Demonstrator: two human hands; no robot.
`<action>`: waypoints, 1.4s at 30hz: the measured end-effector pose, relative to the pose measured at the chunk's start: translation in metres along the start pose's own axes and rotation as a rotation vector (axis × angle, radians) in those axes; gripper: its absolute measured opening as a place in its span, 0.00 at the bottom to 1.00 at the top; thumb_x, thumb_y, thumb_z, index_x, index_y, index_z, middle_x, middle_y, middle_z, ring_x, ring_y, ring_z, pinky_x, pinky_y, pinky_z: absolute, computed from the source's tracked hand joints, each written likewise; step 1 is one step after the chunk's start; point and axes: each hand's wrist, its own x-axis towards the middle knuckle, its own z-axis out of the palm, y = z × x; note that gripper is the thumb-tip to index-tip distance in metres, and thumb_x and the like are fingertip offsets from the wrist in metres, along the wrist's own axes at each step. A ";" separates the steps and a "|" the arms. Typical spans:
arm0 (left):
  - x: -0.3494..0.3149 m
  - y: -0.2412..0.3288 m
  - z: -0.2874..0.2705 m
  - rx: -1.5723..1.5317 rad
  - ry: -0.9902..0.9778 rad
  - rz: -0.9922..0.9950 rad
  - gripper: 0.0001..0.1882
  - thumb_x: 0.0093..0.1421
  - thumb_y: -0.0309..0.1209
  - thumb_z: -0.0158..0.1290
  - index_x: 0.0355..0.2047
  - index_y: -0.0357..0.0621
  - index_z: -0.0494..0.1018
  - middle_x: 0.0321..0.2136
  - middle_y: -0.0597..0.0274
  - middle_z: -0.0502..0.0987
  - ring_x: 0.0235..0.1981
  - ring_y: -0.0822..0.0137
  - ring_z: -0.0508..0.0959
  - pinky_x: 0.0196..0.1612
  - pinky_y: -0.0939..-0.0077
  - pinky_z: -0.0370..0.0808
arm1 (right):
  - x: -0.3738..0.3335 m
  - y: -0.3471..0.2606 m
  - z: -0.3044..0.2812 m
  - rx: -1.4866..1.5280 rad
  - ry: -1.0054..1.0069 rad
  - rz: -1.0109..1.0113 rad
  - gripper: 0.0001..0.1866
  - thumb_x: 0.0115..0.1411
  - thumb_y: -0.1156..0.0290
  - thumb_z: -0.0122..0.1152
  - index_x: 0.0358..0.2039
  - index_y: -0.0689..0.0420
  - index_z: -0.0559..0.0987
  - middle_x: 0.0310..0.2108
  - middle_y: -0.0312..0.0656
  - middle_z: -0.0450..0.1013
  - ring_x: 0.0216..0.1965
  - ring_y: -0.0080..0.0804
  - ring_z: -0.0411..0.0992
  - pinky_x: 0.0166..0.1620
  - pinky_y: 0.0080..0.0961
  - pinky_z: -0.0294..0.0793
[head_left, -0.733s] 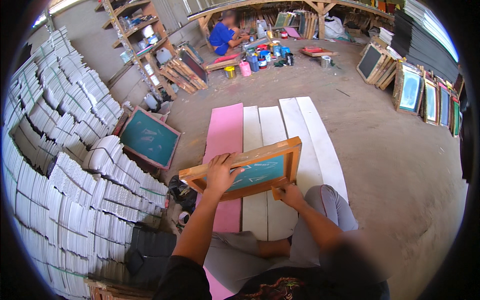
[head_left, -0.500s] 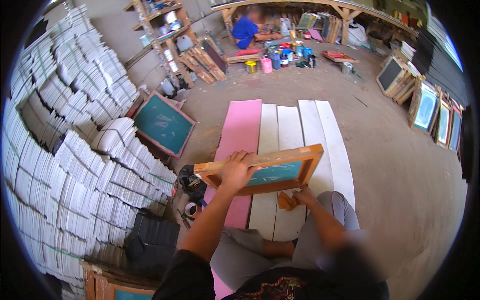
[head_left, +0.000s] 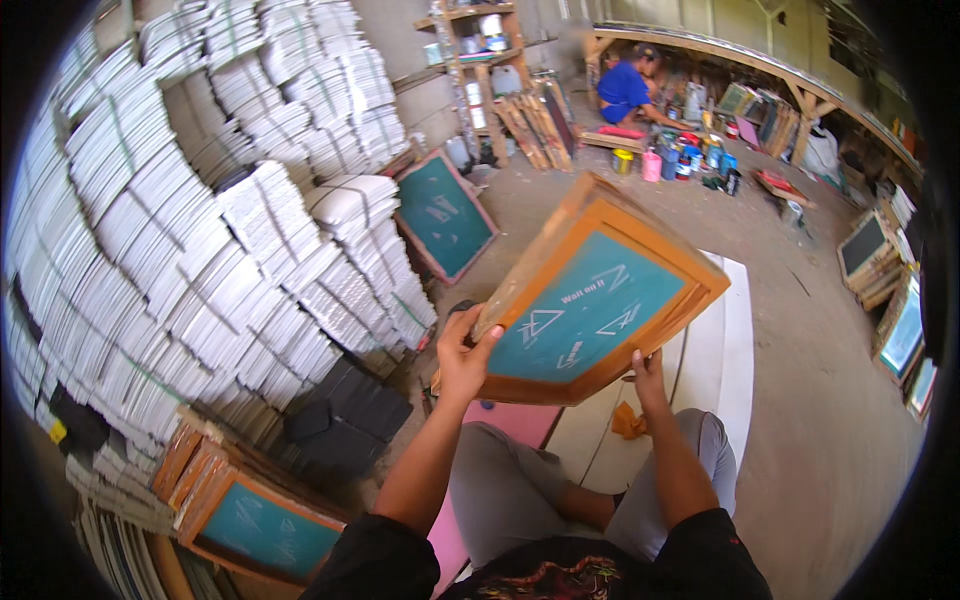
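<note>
A wooden screen-printing frame (head_left: pixel 655 365) with teal mesh is held up and tilted in front of me, its mesh facing me and showing pale printed shapes. My left hand (head_left: pixel 463 362) is wrapped round its left side, thumb on the near face. At the lower right edge, my right hand (head_left: pixel 648 378) grips the wood with thumb and fingers. Below that hand a crumpled orange cloth (head_left: pixel 628 422) lies on the white boards (head_left: pixel 738 330). Part of a pink board (head_left: pixel 530 424) shows beneath the frame.
Tall stacks of white sheets (head_left: pixel 270 290) rise on the left. Nearby stand a teal screen (head_left: pixel 447 217), black sheets (head_left: pixel 350 415) and leaning frames (head_left: pixel 270 525). At the back, a person in blue (head_left: pixel 622 92) crouches by paint cans (head_left: pixel 690 158). More frames (head_left: pixel 900 320) lean at right.
The frame has been raised and turned so its mesh faces me. My right hand has let go of the orange cloth and taken the frame's lower edge. The view has swung left.
</note>
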 end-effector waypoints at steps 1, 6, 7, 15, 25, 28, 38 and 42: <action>-0.005 0.009 -0.021 0.022 0.036 -0.136 0.22 0.59 0.29 0.65 0.51 0.30 0.77 0.36 0.59 0.77 0.39 0.69 0.75 0.44 0.74 0.71 | 0.002 -0.016 0.011 -0.025 -0.049 -0.031 0.31 0.72 0.53 0.52 0.68 0.52 0.57 0.52 0.45 0.71 0.48 0.33 0.74 0.38 0.26 0.81; -0.026 0.023 -0.116 0.027 0.310 -0.089 0.22 0.64 0.30 0.60 0.56 0.30 0.75 0.42 0.58 0.78 0.44 0.69 0.76 0.52 0.75 0.70 | 0.010 -0.081 0.079 -0.104 -0.326 -0.185 0.29 0.74 0.59 0.50 0.69 0.53 0.56 0.49 0.43 0.72 0.43 0.27 0.73 0.37 0.24 0.80; -0.033 0.022 -0.135 0.043 0.347 -0.062 0.22 0.65 0.30 0.60 0.56 0.30 0.74 0.43 0.57 0.78 0.45 0.69 0.76 0.53 0.74 0.70 | 0.006 -0.093 0.096 -0.101 -0.384 -0.153 0.29 0.73 0.61 0.53 0.68 0.57 0.57 0.49 0.45 0.72 0.43 0.29 0.73 0.40 0.26 0.77; -0.146 0.042 -0.280 0.267 0.735 -0.232 0.22 0.72 0.40 0.51 0.55 0.34 0.73 0.40 0.66 0.76 0.39 0.76 0.73 0.43 0.81 0.69 | -0.051 -0.122 0.251 -0.153 -0.754 -0.168 0.32 0.65 0.74 0.61 0.66 0.61 0.58 0.50 0.50 0.77 0.51 0.41 0.77 0.49 0.35 0.76; -0.298 0.113 -0.382 0.648 1.173 -0.316 0.16 0.75 0.42 0.46 0.40 0.42 0.72 0.27 0.73 0.70 0.26 0.81 0.66 0.28 0.82 0.62 | -0.176 -0.065 0.377 -0.253 -1.286 -0.258 0.32 0.63 0.77 0.58 0.66 0.61 0.58 0.49 0.59 0.76 0.51 0.52 0.77 0.52 0.41 0.75; -0.375 0.114 -0.428 0.687 1.261 -0.325 0.21 0.75 0.46 0.45 0.49 0.38 0.72 0.38 0.66 0.74 0.38 0.74 0.70 0.43 0.76 0.68 | -0.220 -0.067 0.401 -0.178 -1.480 -0.178 0.35 0.64 0.72 0.57 0.69 0.58 0.54 0.50 0.68 0.73 0.53 0.66 0.72 0.53 0.56 0.72; -0.461 0.100 -0.505 0.651 1.485 -0.713 0.36 0.73 0.58 0.39 0.73 0.52 0.52 0.70 0.57 0.58 0.66 0.54 0.63 0.65 0.58 0.63 | -0.318 -0.043 0.463 -0.210 -1.717 -0.121 0.46 0.57 0.80 0.51 0.73 0.64 0.42 0.63 0.70 0.62 0.61 0.63 0.67 0.60 0.50 0.69; -0.453 0.089 -0.499 0.624 1.578 -0.845 0.37 0.72 0.59 0.38 0.74 0.56 0.49 0.73 0.57 0.53 0.69 0.51 0.60 0.67 0.55 0.63 | -0.324 -0.043 0.475 -0.241 -1.741 -0.085 0.49 0.54 0.82 0.51 0.74 0.64 0.39 0.64 0.70 0.59 0.64 0.62 0.64 0.64 0.46 0.66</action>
